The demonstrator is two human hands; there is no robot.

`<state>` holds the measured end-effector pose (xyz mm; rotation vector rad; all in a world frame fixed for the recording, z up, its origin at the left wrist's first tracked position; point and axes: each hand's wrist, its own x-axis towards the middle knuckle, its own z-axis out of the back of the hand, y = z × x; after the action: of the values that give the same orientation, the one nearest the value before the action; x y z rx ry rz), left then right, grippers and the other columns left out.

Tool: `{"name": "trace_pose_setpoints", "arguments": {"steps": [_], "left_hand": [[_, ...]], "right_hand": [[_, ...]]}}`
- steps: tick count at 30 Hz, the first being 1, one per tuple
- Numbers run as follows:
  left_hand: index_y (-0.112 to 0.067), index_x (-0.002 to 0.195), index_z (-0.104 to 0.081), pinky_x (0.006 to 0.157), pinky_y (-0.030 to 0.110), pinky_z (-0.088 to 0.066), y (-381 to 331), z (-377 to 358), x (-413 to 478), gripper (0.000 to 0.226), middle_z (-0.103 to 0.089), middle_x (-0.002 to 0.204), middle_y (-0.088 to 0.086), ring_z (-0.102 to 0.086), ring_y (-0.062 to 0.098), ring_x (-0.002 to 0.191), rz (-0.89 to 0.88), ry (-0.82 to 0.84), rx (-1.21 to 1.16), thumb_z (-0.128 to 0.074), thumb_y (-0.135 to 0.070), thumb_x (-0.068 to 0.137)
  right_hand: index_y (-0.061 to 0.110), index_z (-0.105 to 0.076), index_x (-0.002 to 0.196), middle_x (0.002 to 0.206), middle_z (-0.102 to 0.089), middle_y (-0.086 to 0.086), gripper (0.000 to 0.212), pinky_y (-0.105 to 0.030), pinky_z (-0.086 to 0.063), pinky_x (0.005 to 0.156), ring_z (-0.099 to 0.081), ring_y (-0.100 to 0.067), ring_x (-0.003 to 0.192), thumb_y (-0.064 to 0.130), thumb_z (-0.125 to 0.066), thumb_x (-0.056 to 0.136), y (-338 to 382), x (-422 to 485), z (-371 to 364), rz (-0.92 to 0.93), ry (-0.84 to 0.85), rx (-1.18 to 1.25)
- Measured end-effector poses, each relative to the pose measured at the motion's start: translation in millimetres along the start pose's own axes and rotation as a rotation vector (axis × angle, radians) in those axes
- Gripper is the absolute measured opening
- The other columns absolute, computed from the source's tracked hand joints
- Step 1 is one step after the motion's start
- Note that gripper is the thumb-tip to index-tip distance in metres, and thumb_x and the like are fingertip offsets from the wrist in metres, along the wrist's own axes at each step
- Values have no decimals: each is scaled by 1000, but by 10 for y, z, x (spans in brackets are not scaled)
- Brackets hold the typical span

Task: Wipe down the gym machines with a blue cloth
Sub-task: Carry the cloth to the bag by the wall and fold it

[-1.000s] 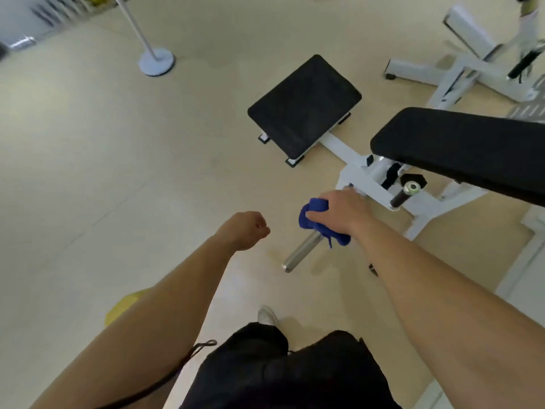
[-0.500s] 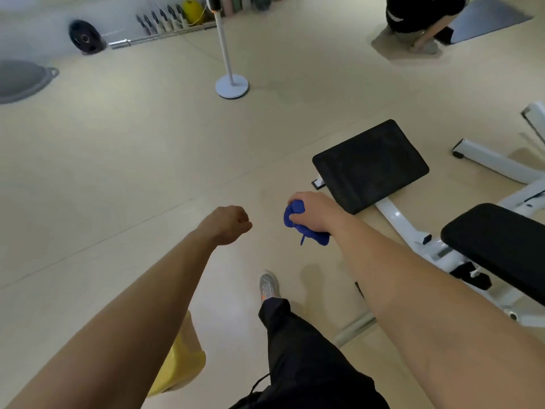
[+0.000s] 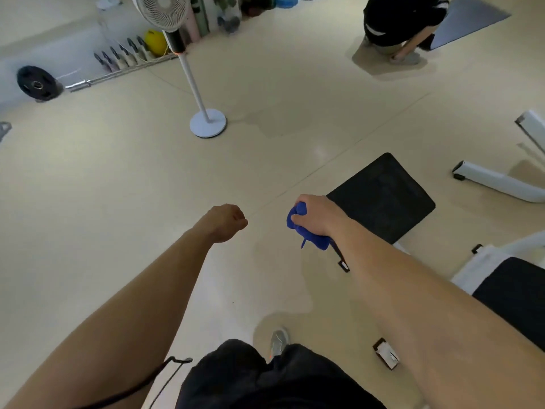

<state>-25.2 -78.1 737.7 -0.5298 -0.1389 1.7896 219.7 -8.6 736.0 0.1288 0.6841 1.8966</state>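
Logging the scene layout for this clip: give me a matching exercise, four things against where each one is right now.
Things:
1. blue cloth
2. fan
3. weight plate
4. black pad

Places:
A. far left, by the wall
B. bunched in the right hand
C. low on the floor, just right of the right hand
D. standing on open floor, beyond the left hand

Pairs: 1-B, 2-D, 3-A, 4-C

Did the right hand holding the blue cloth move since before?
Yes. The right hand, gripping the crumpled blue cloth, left the steel bar and is now beside the left corner of the black square pad.
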Motion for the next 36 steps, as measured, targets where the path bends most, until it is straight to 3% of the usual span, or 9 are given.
{"name": "trace_pose_setpoints", "arguments": {"steps": [10,20,26,32,36], "left_hand": [[-26,110,-65,89,37,-51,-14,-87,-19,22,-69,110,-4,-61,17,101,-88,26,70,-54,-38,94],[-26,107,-67,86,32,-49,-3,-95,5,21,-68,110,-6,-59,15,100,-43,-12,35,-55,-35,93],[-24,120,-62,96,38,-47,76,-25,-3,28,-65,119,-3,-58,20,111,-48,-22,24,-55,-37,96],[-27,122,-59,90,33,-45,187,-218,-70,31,-64,123,-5,-57,17,110,-1,32,22,-53,-41,96],[-25,126,-58,84,30,-41,192,-224,-68,35,-63,122,-2,-55,16,101,41,12,23,-53,-41,95]], "right_hand": [[23,-52,122,116,-63,-2,33,-43,-54,91,-62,-24,99,39,-58,94,-196,-15,85,-12,3,-74],[25,-50,124,115,-63,-2,36,-37,-55,81,-62,-24,96,42,-59,93,-190,-9,236,22,-25,-116],[27,-52,121,114,-64,-1,32,-39,-54,82,-61,-24,96,39,-58,91,-186,9,276,-8,2,-159],[24,-55,115,108,-64,-1,27,-39,-53,83,-61,-22,94,36,-57,91,-342,-94,172,-45,49,-159],[24,-55,110,101,-63,1,21,-33,-49,72,-60,-20,89,33,-55,91,-337,-109,130,-37,61,-136]]}}
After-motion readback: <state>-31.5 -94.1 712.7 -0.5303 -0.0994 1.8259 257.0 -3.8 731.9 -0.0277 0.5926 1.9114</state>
